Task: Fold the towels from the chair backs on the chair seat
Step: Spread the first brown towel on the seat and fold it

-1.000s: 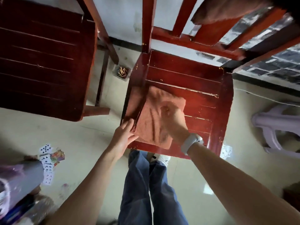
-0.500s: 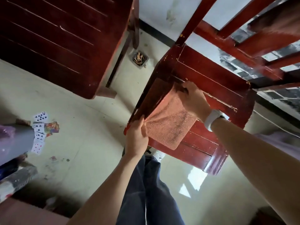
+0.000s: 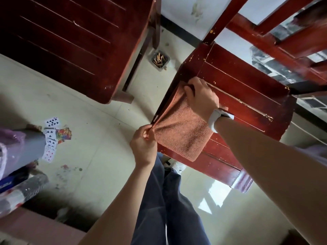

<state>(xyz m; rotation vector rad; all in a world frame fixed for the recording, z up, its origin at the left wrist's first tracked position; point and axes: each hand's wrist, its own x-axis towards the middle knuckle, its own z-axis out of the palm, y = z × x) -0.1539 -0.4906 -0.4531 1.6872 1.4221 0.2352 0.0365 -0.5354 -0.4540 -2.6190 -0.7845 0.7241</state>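
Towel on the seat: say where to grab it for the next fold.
Take the towel by its two corners along the seat's left edge, pinching from that side. The left hand already pinches the near corner and the right hand grips the far one; the edge between them looks taut, and the rest lies flat.

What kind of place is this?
Probably a lived-in room at home: red wooden chairs on a pale tiled floor, playing cards scattered on it, and a tub of cigarette butts.

I see my bare left hand (image 3: pixel 144 145) pinching cloth between thumb and curled fingers, forearm reaching up from below; my right hand (image 3: pixel 201 98), white band at the wrist, presses knuckles-up with fingertips gripping, arm stretched in from the right.
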